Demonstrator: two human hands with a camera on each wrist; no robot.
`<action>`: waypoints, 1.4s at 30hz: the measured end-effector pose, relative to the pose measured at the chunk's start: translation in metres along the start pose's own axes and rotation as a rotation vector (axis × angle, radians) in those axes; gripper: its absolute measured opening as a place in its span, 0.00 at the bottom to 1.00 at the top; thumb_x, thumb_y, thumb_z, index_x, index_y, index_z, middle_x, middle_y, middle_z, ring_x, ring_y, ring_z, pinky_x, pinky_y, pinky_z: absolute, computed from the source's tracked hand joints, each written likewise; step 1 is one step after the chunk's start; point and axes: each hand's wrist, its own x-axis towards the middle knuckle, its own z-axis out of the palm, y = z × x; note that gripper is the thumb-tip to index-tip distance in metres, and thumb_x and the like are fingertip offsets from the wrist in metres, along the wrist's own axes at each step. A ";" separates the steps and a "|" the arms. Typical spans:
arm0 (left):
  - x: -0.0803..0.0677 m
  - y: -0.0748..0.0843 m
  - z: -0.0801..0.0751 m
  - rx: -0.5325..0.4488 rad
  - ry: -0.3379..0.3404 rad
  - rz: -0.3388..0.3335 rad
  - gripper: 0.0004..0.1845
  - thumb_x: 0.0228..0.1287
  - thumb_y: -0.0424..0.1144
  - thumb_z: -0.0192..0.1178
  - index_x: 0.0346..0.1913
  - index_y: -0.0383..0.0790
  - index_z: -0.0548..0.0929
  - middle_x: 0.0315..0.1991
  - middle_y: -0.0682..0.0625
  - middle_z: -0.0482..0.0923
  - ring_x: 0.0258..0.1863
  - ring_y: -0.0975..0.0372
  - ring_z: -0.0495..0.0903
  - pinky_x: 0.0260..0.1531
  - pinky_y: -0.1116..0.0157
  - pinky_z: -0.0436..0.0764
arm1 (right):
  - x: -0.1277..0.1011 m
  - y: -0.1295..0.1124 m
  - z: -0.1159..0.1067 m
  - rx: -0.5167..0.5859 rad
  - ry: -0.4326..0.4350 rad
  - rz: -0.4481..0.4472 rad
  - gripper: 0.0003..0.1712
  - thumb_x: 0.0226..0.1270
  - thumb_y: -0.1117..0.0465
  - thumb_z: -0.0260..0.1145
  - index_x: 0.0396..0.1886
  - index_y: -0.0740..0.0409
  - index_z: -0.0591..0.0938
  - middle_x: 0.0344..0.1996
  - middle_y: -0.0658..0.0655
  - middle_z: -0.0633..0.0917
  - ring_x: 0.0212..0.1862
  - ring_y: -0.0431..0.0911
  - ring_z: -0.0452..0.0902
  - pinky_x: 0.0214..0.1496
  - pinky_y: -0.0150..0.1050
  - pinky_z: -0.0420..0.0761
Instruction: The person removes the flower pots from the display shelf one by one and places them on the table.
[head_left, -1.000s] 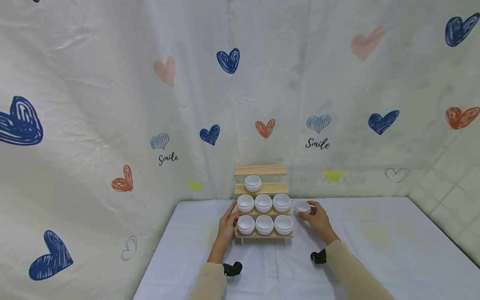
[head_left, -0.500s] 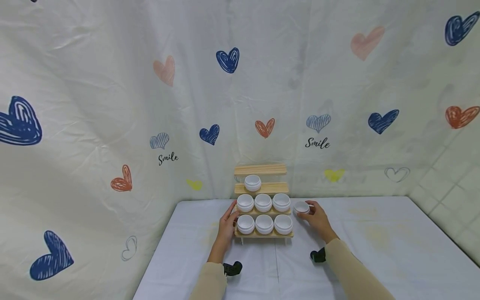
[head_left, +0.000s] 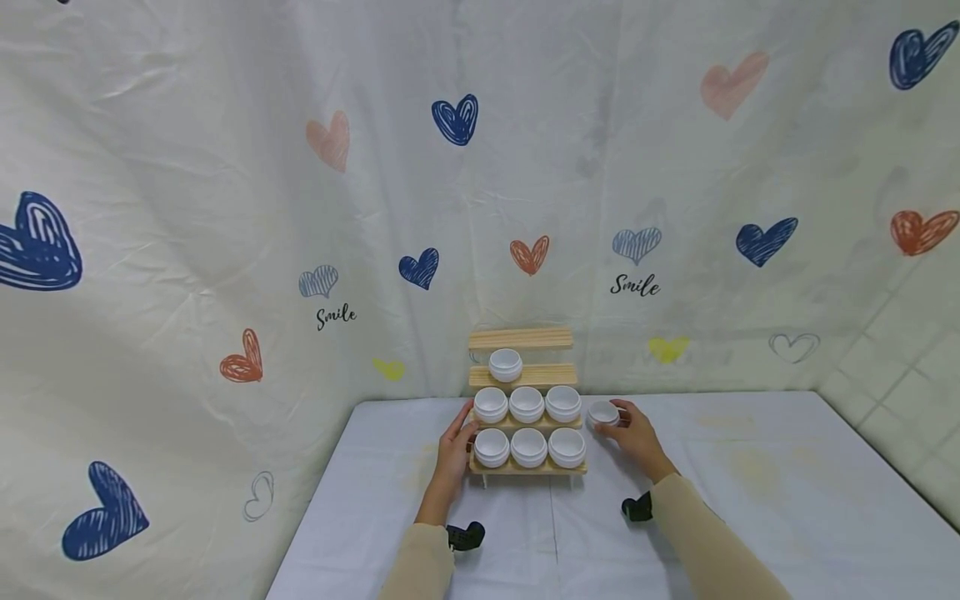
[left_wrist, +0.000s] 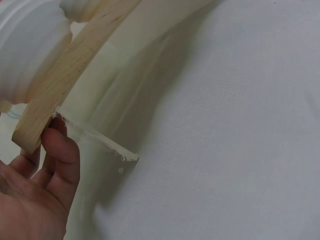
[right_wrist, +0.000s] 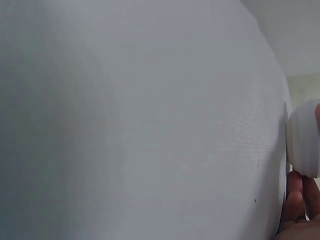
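- Head view: I saw my right hand (head_left: pixel 633 435) with its fingers curled round a small white jar (head_left: pixel 603 413), just beside the stepped wooden rack (head_left: pixel 525 468) at its 3 o'clock, low over the white table (head_left: pixel 750 500). I judged the jar light, rigid and smooth, likely slippery plastic, best pinched across its round side wall rather than by the rim.
- My left hand (head_left: pixel 455 450) lay with straight fingers against the rack's edge at 9 o'clock. Seven more white jars sat on the rack: three on each of the two lower steps, one (head_left: pixel 506 365) higher up.
- Left wrist view: my fingers (left_wrist: pixel 60 150) touched the end of the wooden slat (left_wrist: pixel 65 75); the rack looked stiff and light. Only part of one jar (left_wrist: pixel 27 45) showed at 10 o'clock.
- Right wrist view: the held jar (right_wrist: pixel 304 145) was cut off at 3 o'clock, with fingertips (right_wrist: pixel 295 197) below it. I couldn't make out whether it touched the cloth, or whether it carried a lid.
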 end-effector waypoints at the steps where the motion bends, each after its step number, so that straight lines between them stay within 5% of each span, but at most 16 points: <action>1: 0.000 0.000 0.000 0.001 -0.001 0.002 0.28 0.75 0.47 0.56 0.76 0.59 0.70 0.48 0.49 0.81 0.40 0.63 0.75 0.40 0.67 0.75 | 0.000 -0.001 0.000 -0.003 -0.004 0.005 0.43 0.67 0.55 0.73 0.75 0.63 0.64 0.68 0.75 0.72 0.64 0.63 0.73 0.61 0.52 0.76; 15: 0.000 0.002 0.001 0.010 -0.004 0.013 0.28 0.76 0.46 0.55 0.76 0.58 0.70 0.47 0.54 0.80 0.41 0.63 0.75 0.41 0.68 0.74 | -0.001 -0.004 -0.003 -0.016 -0.025 0.030 0.44 0.68 0.55 0.71 0.77 0.64 0.61 0.69 0.76 0.70 0.65 0.64 0.71 0.67 0.58 0.73; 21: 0.002 0.001 -0.001 -0.017 -0.033 -0.001 0.29 0.77 0.43 0.54 0.78 0.48 0.66 0.48 0.39 0.80 0.38 0.63 0.76 0.37 0.67 0.76 | 0.000 -0.004 -0.002 -0.022 -0.020 0.039 0.45 0.69 0.54 0.71 0.77 0.63 0.61 0.70 0.76 0.69 0.66 0.64 0.70 0.67 0.59 0.72; 28: 0.000 -0.001 0.000 0.001 -0.009 0.014 0.28 0.76 0.45 0.55 0.77 0.54 0.68 0.48 0.54 0.80 0.39 0.66 0.76 0.40 0.69 0.75 | -0.001 -0.002 -0.001 -0.023 -0.024 0.043 0.44 0.70 0.54 0.70 0.78 0.62 0.61 0.69 0.76 0.70 0.65 0.64 0.71 0.66 0.58 0.73; 42: 0.002 0.001 -0.002 -0.004 -0.023 -0.002 0.28 0.77 0.44 0.55 0.77 0.55 0.68 0.45 0.56 0.80 0.40 0.65 0.75 0.40 0.67 0.75 | 0.002 0.002 0.000 -0.020 -0.030 0.027 0.45 0.70 0.52 0.70 0.78 0.62 0.60 0.70 0.75 0.70 0.65 0.63 0.71 0.65 0.56 0.75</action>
